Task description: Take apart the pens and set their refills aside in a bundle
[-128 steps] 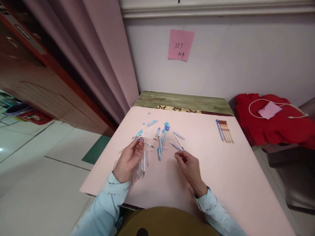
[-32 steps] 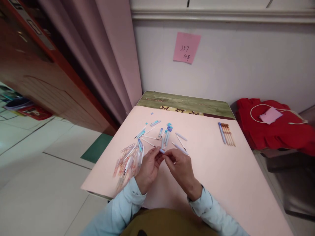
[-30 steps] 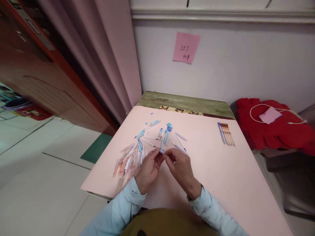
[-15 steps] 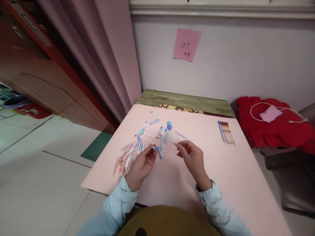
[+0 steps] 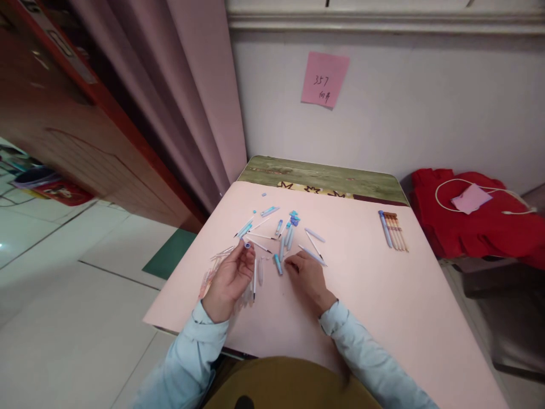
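Note:
My left hand (image 5: 232, 278) is raised over the left of the table, fingers curled. Between thumb and fingertips it pinches a short blue pen barrel piece (image 5: 247, 245), its round end showing. My right hand (image 5: 309, 277) is low over the table with thumb and fingertips together; whatever they grip is hidden. Just left of those fingertips lies a blue pen part (image 5: 278, 264). Around the hands are pale blue pen barrels (image 5: 281, 249), a white ink refill (image 5: 259, 236) among several others, and a pile of blue small pen pieces (image 5: 294, 218). A long pale barrel (image 5: 313, 255) lies beyond my right hand.
Clear and pinkish pen parts (image 5: 207, 282) lie partly behind my left hand. At the right of the pink-covered table (image 5: 374, 318) is a row of pens (image 5: 394, 232), one blue and several brown-topped. Red cloth (image 5: 443, 227) with a white cable sits beyond the right edge.
My right hand has let go of the long pale barrel, now on the table, and moved left towards the blue pen part. My left hand has shifted left with its barrel piece.

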The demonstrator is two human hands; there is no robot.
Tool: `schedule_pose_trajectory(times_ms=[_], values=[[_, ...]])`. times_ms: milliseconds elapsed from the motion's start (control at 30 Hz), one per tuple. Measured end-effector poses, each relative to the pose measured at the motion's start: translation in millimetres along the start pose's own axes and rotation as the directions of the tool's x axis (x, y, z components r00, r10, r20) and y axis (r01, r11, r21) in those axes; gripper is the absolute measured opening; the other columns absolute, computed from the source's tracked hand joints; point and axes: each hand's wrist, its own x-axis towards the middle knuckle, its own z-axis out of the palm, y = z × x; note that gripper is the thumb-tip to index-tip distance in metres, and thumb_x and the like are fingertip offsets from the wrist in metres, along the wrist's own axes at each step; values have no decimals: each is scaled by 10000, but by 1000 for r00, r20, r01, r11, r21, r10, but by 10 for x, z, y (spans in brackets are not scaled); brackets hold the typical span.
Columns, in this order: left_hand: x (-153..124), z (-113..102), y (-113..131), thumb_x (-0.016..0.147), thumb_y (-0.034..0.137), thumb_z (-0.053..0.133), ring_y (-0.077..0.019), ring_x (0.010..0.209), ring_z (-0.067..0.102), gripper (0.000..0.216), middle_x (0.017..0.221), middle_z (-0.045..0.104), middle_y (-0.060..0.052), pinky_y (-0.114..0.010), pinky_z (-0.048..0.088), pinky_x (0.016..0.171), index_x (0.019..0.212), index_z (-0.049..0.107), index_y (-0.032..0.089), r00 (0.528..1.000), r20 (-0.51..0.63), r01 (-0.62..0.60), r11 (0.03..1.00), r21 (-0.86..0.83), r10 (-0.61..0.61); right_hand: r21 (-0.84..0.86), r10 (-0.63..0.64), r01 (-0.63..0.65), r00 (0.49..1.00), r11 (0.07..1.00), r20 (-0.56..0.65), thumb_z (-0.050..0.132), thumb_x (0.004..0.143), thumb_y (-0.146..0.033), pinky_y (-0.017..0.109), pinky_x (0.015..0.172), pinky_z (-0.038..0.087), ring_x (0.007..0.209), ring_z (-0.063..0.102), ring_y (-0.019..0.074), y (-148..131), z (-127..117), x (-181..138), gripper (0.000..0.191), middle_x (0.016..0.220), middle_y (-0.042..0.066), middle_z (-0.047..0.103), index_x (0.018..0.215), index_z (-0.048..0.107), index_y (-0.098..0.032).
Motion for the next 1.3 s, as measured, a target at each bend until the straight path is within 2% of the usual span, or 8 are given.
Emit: schedule_pose_trajectory(times_ms=[267,567,667,800,933,1033,1167,1300], values=[[-9,-3,-90,936,85,507,-62,551,598,126,718,610,-40,-117,527,488,834,578,104,998,-48,28,1000,12,-28,-197,-31,42,998,979,58,560,952,-259,230,687,426,831,660,147,-83,25,2,175,967,22,692,988,731,-260],[30,-1,-103,924,74,523,-67,558,608,108,722,632,-36,-132,545,507,844,583,115,1000,-16,17,1000,17,-16,-231,-43,44,999,972,12,549,947,-244,212,646,392,813,655,137,-60,122,4,170,933,29,689,917,715,-224],[58,-46,-181,916,75,537,-74,560,619,115,714,643,-42,-135,545,503,816,575,117,999,-39,25,999,34,-24,-135,-25,16,998,991,-64,567,925,-234,219,643,406,740,643,132,-108,32,-6,152,870,31,684,860,700,-202],[92,-62,-314,904,73,555,-82,567,630,119,694,653,-48,-135,536,499,796,590,110,997,-45,65,995,73,-62,137,0,28,979,990,-205,588,915,-283,230,629,436,619,592,114,-322,-293,-59,142,799,17,666,844,680,-203],[98,-53,-468,872,82,605,-78,554,620,91,686,656,-36,-143,522,505,785,614,107,996,21,81,987,137,-85,175,-68,113,967,978,-246,605,899,-281,225,603,430,600,577,109,-550,-552,-147,132,754,10,652,813,668,-204],[89,-80,-564,837,104,655,-79,596,625,59,710,660,-23,-153,516,543,786,627,113,995,93,26,982,185,-43,93,-96,120,968,988,-230,599,899,-260,228,610,426,612,587,110,-592,-566,-192,125,760,12,660,813,668,-200],[53,-139,-621,783,176,723,-95,673,629,96,765,666,-21,-178,514,602,806,639,135,978,201,-110,954,280,54,29,-76,83,977,996,-199,591,908,-266,232,631,432,635,605,119,-542,-495,-214,135,771,18,669,827,675,-198],[4,-160,-633,733,218,773,-95,640,606,171,734,652,-10,-195,498,602,804,638,140,969,219,-186,922,339,115,-1,-53,53,989,999,-137,602,906,-286,237,622,420,662,622,138,-519,-484,-226,145,754,20,670,813,683,-209]])
